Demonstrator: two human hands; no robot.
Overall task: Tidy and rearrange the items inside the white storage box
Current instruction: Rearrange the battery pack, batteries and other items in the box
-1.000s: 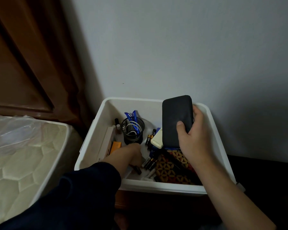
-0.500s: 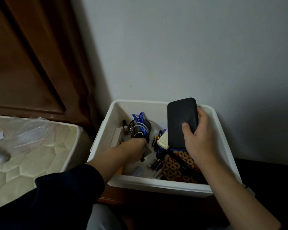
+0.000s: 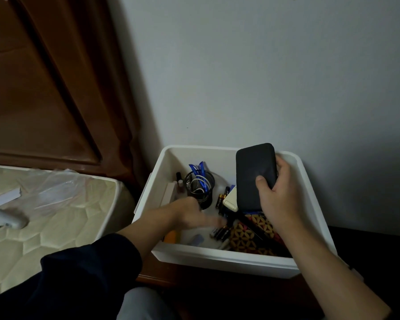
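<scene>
The white storage box (image 3: pixel 217 258) stands against the wall on a dark wooden stand. My right hand (image 3: pixel 278 199) grips a black zip case (image 3: pixel 254 174) and holds it upright in the box's right half. My left hand (image 3: pixel 189 213) is low inside the box, blurred, with its fingers stretched toward loose batteries (image 3: pixel 221 233) on the floor of the box. Behind it stands a black mesh cup (image 3: pixel 200 188) with blue pens and a white cable. A patterned pouch (image 3: pixel 247 237) lies at the front right, and a white charger block (image 3: pixel 230 200) sits beside the case.
An orange item (image 3: pixel 170 236) and small bottles (image 3: pixel 180 181) lie along the box's left side. A mattress (image 3: pixel 44 229) to the left carries a clear plastic bag (image 3: pixel 56 188) and a white device (image 3: pixel 7 220). A brown wooden headboard (image 3: pixel 44 88) rises behind it.
My left hand has moved from beside the mesh cup down and right toward the batteries, with its fingers now stretched out. My right hand still holds the black case upright. The view has shifted.
</scene>
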